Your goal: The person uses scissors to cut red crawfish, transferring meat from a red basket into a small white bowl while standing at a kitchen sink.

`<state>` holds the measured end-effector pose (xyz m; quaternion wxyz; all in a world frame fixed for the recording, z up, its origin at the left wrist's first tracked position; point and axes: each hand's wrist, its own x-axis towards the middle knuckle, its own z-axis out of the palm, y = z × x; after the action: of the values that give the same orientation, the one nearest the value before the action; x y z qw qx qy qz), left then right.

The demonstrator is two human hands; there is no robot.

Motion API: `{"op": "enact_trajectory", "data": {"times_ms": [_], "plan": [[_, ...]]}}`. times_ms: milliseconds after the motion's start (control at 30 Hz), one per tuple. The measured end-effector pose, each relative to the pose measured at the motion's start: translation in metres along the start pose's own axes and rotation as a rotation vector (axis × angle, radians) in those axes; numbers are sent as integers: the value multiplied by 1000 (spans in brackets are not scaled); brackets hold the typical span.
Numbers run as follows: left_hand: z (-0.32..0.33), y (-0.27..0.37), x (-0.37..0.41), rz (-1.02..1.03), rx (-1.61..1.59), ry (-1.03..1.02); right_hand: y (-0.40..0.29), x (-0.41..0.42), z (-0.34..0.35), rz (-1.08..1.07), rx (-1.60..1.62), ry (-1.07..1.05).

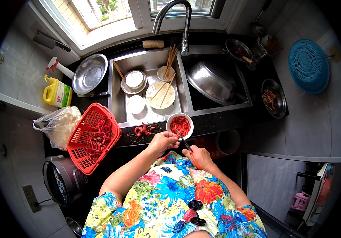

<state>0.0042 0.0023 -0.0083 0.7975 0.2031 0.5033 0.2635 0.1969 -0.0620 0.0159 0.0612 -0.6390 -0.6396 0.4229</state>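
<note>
A white bowl (191, 130) of cut red chili pieces (180, 125) stands on the dark counter's front edge. My left hand (164, 142) pinches a bit of red chili at the bowl's near rim, mostly hidden by the fingers. Orange-handled scissors (184, 143) are gripped in my right hand (201, 157), their blades reaching over the bowl beside my left fingertips. Left of the bowl, whole chilies and stem scraps (142, 131) lie on the counter. Farther left, a tilted red plastic basket (79, 145) holds many dried-looking red chilies (100, 138).
Behind the bowl, a steel sink (116, 98) holds dishes and chopsticks; a large metal basin (210, 80) leans in its right compartment. A clear plastic bag (66, 125), a yellow bottle (51, 92) and a cooker (60, 178) flank the basket. A steel bowl (281, 102) stands right.
</note>
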Motion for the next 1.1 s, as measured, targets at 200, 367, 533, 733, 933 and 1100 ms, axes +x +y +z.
{"op": "enact_trajectory", "data": {"times_ms": [200, 367, 533, 733, 933, 1100], "plan": [[-1, 1, -2, 44, -52, 34, 6, -3, 0, -30, 68, -19], [4, 4, -5, 7, -25, 58, 2, -3, -1, -50, 8, -9], [1, 8, -6, -27, 158, 125, 7, -2, 2, -31, 67, -7], [5, 6, -8, 22, -155, 0, 3, -6, -5, 23, 250, -115], [5, 4, -4, -51, -13, 72, 11, 1, 1, -41, 199, -36], [-9, -5, 6, 10, 31, 106, 10, -3, 0, -48, 185, -7]]}}
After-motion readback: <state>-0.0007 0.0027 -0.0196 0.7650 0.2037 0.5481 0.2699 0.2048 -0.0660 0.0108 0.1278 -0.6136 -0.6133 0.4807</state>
